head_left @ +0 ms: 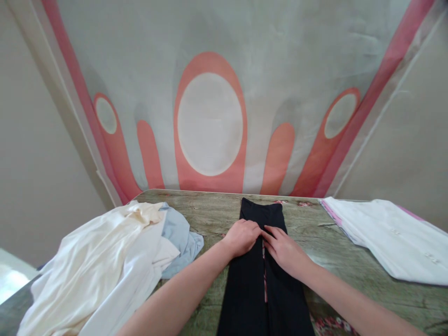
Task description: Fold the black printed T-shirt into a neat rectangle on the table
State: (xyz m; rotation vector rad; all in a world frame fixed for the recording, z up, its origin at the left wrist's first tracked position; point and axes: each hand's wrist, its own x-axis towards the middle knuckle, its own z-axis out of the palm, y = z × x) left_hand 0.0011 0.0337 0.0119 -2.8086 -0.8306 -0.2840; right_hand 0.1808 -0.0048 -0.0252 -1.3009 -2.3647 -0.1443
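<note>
A pair of black trousers [245, 289] lies lengthwise on the table, waistband at the far end, legs toward me with a narrow gap between them. My left hand [243, 236] rests on the trousers near the top of the gap, its fingers curled and closed on the cloth. Beside it, my right hand [283, 248] lies on the other side with fingers stretched out and a little apart. The fingertips of both hands meet or nearly meet above the gap. The lower ends of the legs run out of view.
Loose cream and white garments [101, 261] are heaped on the left, with a light blue garment [180, 242] beside them. Folded white clothing [388, 238] lies stacked on the right. The wood-patterned table [210, 205] ends at a wall hanging [210, 28].
</note>
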